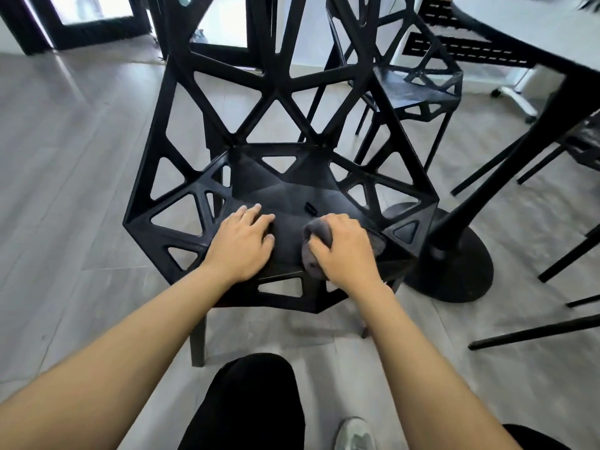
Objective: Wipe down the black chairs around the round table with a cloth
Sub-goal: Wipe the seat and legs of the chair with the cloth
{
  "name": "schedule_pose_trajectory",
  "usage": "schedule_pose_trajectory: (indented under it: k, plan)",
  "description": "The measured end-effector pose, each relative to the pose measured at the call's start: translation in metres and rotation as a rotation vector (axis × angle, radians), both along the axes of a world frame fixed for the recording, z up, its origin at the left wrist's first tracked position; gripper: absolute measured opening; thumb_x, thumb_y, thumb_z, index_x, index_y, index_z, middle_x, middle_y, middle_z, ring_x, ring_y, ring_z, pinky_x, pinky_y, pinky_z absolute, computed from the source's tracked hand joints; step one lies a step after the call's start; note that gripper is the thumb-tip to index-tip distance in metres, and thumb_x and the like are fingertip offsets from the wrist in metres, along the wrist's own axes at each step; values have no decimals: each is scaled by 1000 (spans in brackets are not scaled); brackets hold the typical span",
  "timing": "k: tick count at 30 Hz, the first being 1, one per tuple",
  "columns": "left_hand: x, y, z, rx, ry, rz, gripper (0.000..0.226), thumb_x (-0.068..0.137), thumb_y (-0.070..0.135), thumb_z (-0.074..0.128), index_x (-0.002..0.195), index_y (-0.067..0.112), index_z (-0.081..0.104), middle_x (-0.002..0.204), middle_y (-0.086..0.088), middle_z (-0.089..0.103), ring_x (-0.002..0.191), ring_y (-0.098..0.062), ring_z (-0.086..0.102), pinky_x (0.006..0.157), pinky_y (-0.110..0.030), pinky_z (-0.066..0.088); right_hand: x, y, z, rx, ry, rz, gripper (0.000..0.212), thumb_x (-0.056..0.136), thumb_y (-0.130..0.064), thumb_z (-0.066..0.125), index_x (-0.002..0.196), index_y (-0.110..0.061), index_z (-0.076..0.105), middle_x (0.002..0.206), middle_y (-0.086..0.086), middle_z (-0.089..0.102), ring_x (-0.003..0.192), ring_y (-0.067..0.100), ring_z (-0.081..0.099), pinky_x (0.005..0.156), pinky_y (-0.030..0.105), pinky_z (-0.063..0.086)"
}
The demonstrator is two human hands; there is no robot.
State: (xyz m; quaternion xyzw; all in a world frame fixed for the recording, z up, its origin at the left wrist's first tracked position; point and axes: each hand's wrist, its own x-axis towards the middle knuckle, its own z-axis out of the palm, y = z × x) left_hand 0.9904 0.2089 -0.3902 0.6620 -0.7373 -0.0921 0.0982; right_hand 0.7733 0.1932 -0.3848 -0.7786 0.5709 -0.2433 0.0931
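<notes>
No text, label, brand, number or sign can be read anywhere in the view.

Before us, our grey cloth (316, 246) on a black chair (279, 177) of triangular lattice, pale grey wood-grain floor (81, 157).
</notes>
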Motion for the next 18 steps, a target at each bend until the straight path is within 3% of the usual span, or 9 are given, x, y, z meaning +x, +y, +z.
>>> schedule_pose_trajectory:
  k: [2, 4, 6, 8, 11, 13, 15, 18]
  plan:
    - [0, -2, -2, 16, 20, 24, 53, 102, 41, 37, 152, 24, 42, 163, -8, 28, 151, -30, 23, 124, -41, 17, -18, -41, 6, 54, 71, -200, 31, 92, -40, 56, 109, -15, 63, 115, 8, 61, 108, 31, 53, 92, 42, 40]
    - [-1, 1, -4, 0, 2, 22, 52, 103, 41, 37, 153, 25, 40, 163, -6, 30, 151, -27, 23, 125, -39, 15, -10, -69, 7, 91, 179, -267, 35, 94, -41, 55, 111, -10, 60, 120, 14, 59, 113, 36, 52, 96, 43, 37]
    - [-1, 2, -3, -17, 16, 34, 54, 99, 44, 36, 148, 25, 47, 157, -5, 40, 146, -26, 32, 122, -39, 21, 18, -78, 6, 154, 131, -180, 39, 95, -42, 55, 117, -10, 57, 126, 15, 57, 118, 36, 49, 100, 44, 35]
    - [-1, -7, 0, -41, 27, 72, 50, 92, 45, 37, 133, 26, 58, 138, -2, 56, 129, -28, 47, 112, -41, 34, 40, -74, 6, 229, 27, 9, 44, 92, -40, 59, 128, -15, 52, 130, 10, 56, 123, 31, 47, 105, 42, 35]
    - [-2, -38, 7, -56, -2, 150, 31, 95, 36, 46, 116, 20, 60, 117, -5, 58, 110, -31, 51, 97, -43, 41, 39, -86, 11, 289, 38, 156, 50, 92, -35, 62, 136, -17, 47, 133, 7, 55, 124, 27, 48, 105, 40, 39]
    - [-2, -59, 4, -41, -18, 132, 37, 95, 34, 47, 126, 17, 57, 133, -9, 55, 123, -32, 47, 106, -43, 38, 35, -108, 8, 228, 139, 139, 45, 93, -37, 60, 131, -13, 50, 130, 10, 56, 121, 30, 50, 102, 42, 40]
    - [-3, -74, -5, 24, -39, 73, 54, 99, 38, 41, 150, 19, 41, 159, -10, 35, 146, -30, 29, 121, -41, 23, 39, -136, 4, 162, 254, 70, 45, 95, -40, 55, 127, -9, 51, 130, 14, 56, 121, 34, 50, 101, 43, 39]
    - [0, -80, -17, 87, -91, 40, 61, 104, 44, 25, 161, 25, 15, 168, -5, 10, 155, -26, 7, 126, -40, 7, 51, -177, -2, 78, 356, 8, 47, 99, -43, 51, 126, -5, 49, 132, 17, 54, 123, 37, 48, 101, 44, 37]
